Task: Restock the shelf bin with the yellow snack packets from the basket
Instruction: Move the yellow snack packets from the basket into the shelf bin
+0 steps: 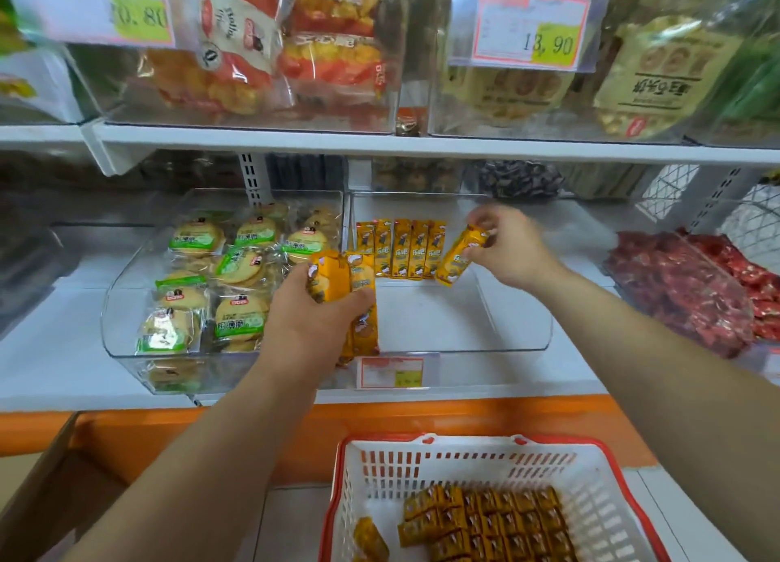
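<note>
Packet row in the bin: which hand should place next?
Right. The right hand pinches one packet, tilted, just beside the right end of the row. The left hand grips a bundle near the front of the bin, so it likely serves better as supply.

Two bare forearms reach forward and up from the bottom of the view. The left hand [314, 314], its back toward the camera, curls its fingers round a bunch of yellow packets [337, 283]. The right hand [513, 247], farther out and higher, pinches a single tilted packet [460, 257] by its top end.
</note>
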